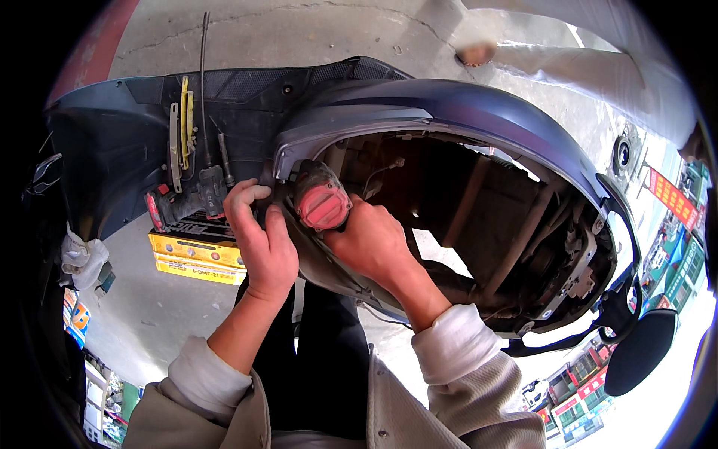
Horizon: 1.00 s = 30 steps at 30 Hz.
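Observation:
My right hand [370,239] is wrapped round a red and black cordless power driver [323,203]. The driver's rounded back end points up toward me, and its tip is hidden below. It is at the left rim of the opening in a dark blue scooter body [479,112]. Just left of the driver is my left hand [262,247], thumb and fingers apart and curved, with nothing visible in it. Its fingertips are near the edge of the body panel; whether they touch it I cannot tell. Inside the opening are frame tubes and a thin cable with a small connector [399,162].
On the black footboard [123,142] lie a second power driver [183,206], a long thin rod and yellow-handled pliers [187,123]. Yellow boxes [196,251] stand beside it. A white cloth [78,254] hangs at left. A mirror [642,352] juts out lower right. Another person's legs [568,67] are top right.

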Each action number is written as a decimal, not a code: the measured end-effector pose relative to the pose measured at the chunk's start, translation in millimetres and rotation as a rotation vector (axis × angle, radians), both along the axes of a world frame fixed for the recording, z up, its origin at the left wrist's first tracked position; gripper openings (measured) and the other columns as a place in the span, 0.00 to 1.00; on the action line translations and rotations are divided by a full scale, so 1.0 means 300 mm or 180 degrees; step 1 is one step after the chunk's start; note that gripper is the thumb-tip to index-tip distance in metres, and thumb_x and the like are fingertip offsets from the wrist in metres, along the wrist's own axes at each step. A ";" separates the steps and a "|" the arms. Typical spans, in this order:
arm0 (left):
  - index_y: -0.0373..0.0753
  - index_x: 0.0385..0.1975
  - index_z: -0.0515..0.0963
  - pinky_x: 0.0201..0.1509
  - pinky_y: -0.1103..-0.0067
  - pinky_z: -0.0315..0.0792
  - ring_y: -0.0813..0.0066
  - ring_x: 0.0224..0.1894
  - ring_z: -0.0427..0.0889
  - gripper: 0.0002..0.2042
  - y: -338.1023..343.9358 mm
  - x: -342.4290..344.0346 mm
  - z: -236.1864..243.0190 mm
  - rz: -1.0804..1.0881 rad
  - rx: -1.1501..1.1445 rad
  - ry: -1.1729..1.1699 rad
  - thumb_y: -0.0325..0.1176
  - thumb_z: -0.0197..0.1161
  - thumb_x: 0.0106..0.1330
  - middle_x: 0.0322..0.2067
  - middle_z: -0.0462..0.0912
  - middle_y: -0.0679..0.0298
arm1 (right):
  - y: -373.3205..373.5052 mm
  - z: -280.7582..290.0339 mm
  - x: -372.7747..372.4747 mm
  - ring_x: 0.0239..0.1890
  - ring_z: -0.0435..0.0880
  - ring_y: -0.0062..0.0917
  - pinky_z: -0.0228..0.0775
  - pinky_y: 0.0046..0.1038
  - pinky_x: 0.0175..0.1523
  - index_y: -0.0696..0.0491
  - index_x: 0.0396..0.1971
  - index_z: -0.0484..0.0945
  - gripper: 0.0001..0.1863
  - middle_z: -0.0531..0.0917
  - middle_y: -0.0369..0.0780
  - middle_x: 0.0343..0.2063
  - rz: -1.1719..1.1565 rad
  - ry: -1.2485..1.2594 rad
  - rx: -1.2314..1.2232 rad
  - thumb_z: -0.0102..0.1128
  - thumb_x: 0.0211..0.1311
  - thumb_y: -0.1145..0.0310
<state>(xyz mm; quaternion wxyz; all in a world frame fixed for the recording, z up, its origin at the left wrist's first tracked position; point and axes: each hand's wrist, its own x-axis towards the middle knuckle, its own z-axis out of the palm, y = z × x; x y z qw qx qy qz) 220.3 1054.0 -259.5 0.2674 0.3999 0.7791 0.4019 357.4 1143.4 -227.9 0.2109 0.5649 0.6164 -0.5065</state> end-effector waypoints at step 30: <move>0.36 0.48 0.67 0.61 0.72 0.63 0.61 0.57 0.67 0.14 -0.019 -0.003 0.006 -0.0046 -0.0167 0.0156 0.21 0.50 0.62 0.55 0.65 0.53 | 0.145 -0.008 -0.009 0.41 0.83 0.47 0.75 0.37 0.47 0.63 0.30 0.83 0.19 0.83 0.56 0.32 0.0228 0.0092 -0.0385 0.62 0.47 0.59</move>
